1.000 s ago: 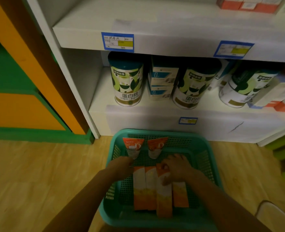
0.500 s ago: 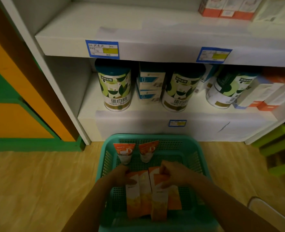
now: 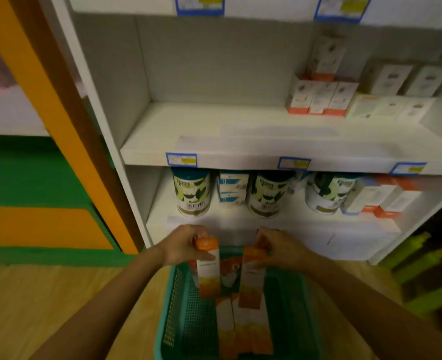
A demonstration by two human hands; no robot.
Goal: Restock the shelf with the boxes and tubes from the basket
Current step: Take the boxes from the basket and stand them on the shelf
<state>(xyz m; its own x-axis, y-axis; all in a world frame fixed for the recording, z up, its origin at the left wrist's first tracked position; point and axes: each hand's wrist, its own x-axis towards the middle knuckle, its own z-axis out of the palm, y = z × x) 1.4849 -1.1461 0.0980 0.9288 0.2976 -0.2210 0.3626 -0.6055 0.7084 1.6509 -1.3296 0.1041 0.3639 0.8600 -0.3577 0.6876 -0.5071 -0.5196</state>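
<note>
A teal mesh basket [image 3: 181, 315] sits on the wooden floor in front of the white shelf [image 3: 214, 141]. My left hand [image 3: 182, 245] grips the top of a long orange-and-white box [image 3: 209, 271] and holds it upright above the basket. My right hand [image 3: 279, 249] grips a second orange box [image 3: 251, 281] the same way. More orange boxes [image 3: 243, 331] lie flat in the basket. An orange-and-white tube [image 3: 229, 274] shows between the two lifted boxes, partly hidden.
The middle shelf holds small white-and-orange boxes [image 3: 321, 100] at its right; its left part is bare. The lower shelf carries green-labelled tins [image 3: 192, 194], blue-white boxes [image 3: 233, 188] and more cartons. An orange-and-green cabinet [image 3: 38, 224] stands to the left.
Both hands closed on a box each and lifted them out of the basket. The view tilted up, showing the middle shelf.
</note>
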